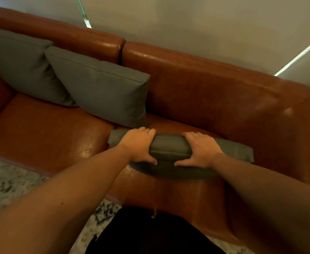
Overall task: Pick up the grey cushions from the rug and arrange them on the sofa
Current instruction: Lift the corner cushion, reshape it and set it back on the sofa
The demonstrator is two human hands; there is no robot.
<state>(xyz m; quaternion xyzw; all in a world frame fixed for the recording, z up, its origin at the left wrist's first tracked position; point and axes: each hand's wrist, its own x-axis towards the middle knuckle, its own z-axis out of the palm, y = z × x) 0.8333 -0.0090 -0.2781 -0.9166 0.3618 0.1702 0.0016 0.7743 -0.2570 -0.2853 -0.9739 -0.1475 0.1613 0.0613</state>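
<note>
I hold a grey cushion (170, 151) edge-up over the right seat of the brown leather sofa (223, 99). My left hand (138, 146) grips its top edge on the left, fingers over the far side and thumb on the near face. My right hand (200, 150) grips the same edge a little to the right in the same way. Two more grey cushions lean against the sofa's backrest: one at the far left (20, 65), and one in the middle (104, 87) that overlaps the first.
A patterned grey and white rug (7, 182) lies in front of the sofa at the lower left. The sofa's right armrest (293, 143) rises beside the held cushion. A pale wall (187, 21) stands behind the sofa.
</note>
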